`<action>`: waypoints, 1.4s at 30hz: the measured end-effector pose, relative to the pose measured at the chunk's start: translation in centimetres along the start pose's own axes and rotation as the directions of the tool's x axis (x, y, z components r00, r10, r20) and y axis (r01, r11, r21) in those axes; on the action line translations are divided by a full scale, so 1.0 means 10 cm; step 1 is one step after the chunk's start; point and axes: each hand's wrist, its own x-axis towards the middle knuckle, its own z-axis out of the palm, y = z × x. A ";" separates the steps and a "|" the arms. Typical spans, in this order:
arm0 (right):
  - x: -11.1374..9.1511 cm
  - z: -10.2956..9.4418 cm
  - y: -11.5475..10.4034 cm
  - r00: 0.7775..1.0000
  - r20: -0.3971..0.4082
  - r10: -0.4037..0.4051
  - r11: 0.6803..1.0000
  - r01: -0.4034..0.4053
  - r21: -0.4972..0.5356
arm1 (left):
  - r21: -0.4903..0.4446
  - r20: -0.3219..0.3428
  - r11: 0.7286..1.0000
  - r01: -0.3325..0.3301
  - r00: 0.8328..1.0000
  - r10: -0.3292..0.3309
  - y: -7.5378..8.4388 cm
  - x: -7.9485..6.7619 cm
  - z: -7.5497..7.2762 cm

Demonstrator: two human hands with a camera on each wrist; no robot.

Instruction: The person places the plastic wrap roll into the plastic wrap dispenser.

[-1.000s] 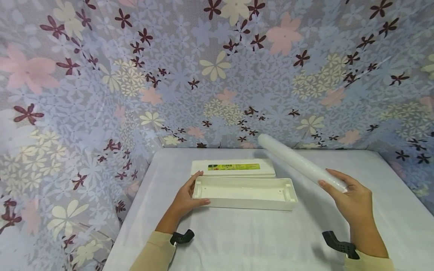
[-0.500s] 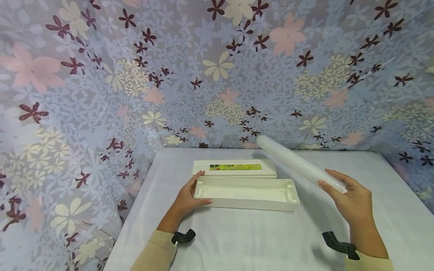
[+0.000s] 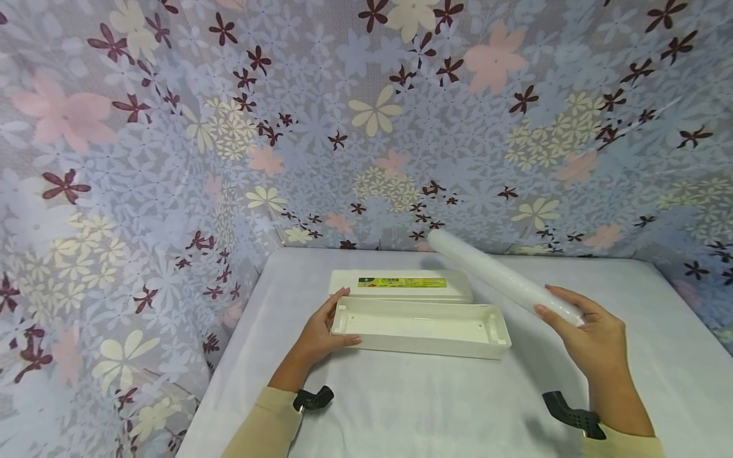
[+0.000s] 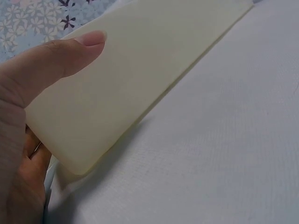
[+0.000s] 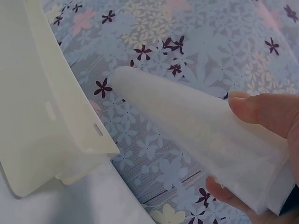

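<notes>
A long, shallow white plastic box (image 3: pixel 420 345) lies open side up on the table, its inside bare. My left hand (image 3: pixel 321 329) grips its left end, the thumb (image 4: pixel 77 53) across the front wall and fingers behind. Over the table to the right, my right hand (image 3: pixel 592 334) holds a roll of plastic wrap (image 3: pixel 504 275) by its near end. The roll is white and slightly shiny; it slants up toward the far left, apart from the box. In the right wrist view, my thumb and fingers are curled round the roll (image 5: pixel 187 126).
Right behind the box lies its matching white lid (image 3: pixel 401 294), bearing a yellow-green label (image 3: pixel 402 282). A white cloth covers the table (image 3: pixel 435 407). Flowered fabric (image 3: pixel 366 127) hangs along the back and left side.
The camera view has turned slightly left. Against the backdrop, the roll and my right hand have drifted a little to the left. My left hand keeps its grip on the box.
</notes>
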 end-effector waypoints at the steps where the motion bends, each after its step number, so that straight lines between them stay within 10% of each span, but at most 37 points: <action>1: -0.01 0.00 0.00 1.000 -0.002 -0.007 1.000 0.007 0.003 | 0.002 0.000 1.000 -0.001 1.000 0.001 0.00 0.00 0.00; 42: -0.05 0.07 0.00 0.982 0.046 -0.185 0.975 0.178 0.130 | 0.001 -0.011 1.000 -0.007 1.000 0.007 0.03 -0.01 0.03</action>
